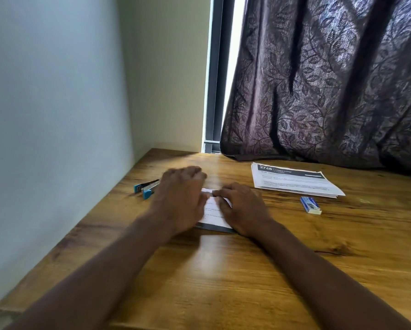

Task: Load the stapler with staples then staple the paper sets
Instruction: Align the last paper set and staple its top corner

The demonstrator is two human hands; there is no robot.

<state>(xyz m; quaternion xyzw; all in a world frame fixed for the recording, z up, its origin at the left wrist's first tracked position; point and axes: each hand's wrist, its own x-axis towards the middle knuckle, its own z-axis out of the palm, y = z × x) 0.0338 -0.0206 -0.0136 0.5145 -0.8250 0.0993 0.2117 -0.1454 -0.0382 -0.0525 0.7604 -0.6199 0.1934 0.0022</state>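
A small printed paper set [212, 216] lies on the wooden table [223, 270] in front of me. My left hand [183, 201] lies over its left side, fingers curled at the far edge. My right hand [242, 208] covers its right side, with its fingertips pinching the far edge of the paper. A blue stapler [147, 186] lies opened up on the table just left of my left hand, untouched. A blue and white staple box [310, 205] sits to the right, apart from both hands. A stack of printed paper sets [295, 181] rests behind it.
A pale wall runs along the table's left edge. A dark patterned curtain [330, 79] hangs over the table's far right edge, with a strip of window frame [215, 91] beside it. Bare wood stretches between me and the paper.
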